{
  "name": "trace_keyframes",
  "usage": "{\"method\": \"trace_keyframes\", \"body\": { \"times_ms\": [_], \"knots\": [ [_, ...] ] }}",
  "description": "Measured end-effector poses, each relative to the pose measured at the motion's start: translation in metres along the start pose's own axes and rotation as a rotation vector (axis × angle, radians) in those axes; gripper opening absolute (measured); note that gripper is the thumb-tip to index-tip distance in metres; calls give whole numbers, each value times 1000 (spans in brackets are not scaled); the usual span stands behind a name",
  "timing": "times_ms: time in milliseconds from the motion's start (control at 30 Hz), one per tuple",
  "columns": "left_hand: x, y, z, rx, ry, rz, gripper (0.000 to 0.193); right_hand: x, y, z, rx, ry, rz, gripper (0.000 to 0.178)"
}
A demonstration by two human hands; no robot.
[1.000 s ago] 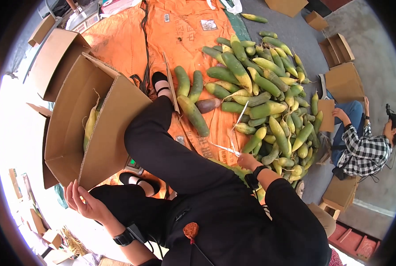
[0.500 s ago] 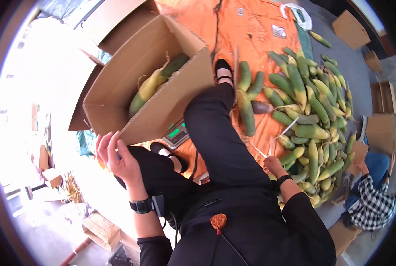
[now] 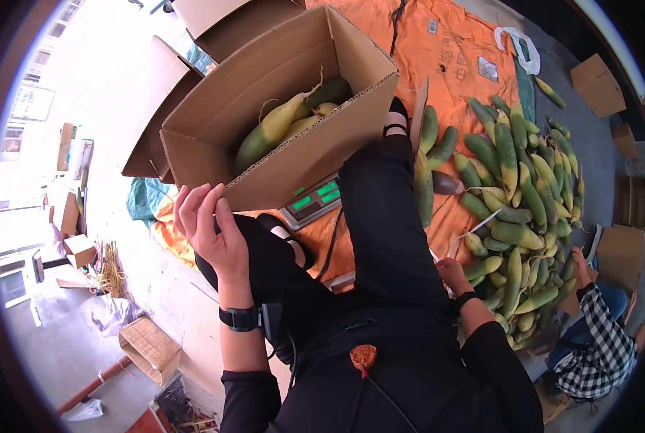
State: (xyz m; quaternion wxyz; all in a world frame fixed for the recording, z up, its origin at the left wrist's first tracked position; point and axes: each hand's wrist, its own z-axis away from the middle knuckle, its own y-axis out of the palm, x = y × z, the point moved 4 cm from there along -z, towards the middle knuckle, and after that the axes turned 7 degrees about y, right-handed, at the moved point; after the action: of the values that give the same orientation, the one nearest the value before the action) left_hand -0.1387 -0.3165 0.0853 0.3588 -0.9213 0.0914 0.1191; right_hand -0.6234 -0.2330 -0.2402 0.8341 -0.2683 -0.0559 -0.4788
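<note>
Cardboard box (image 3: pixel 319 155) of green radishes (image 3: pixel 268 136) beside left hand (image 3: pixel 214 229)

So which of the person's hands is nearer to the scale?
Left. The left hand is left of the scale, near a corner of the box; the right hand is farther off to the right, beside the radishes.

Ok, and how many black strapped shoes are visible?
2: one black shoe right of the open brown cardboard box, the other beside the flat grey weighing scale. More may be hidden.
</note>
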Motion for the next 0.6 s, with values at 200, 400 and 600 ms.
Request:
{"method": "trace_keyframes", "body": {
  "times_ms": [200, 400, 600],
  "knots": [
    [0, 0, 0, 9, -4, 5, 15, -8, 2, -7, 0, -8, -22, 18],
    [-2, 0, 0, 7, -14, 8, 15, -9, 2, -7, -2, 2, -3, 18],
    [-1, 1, 0, 18, -13, -4, 15, -9, 3, -10, -11, -11, -2, 18]
  ]
}}
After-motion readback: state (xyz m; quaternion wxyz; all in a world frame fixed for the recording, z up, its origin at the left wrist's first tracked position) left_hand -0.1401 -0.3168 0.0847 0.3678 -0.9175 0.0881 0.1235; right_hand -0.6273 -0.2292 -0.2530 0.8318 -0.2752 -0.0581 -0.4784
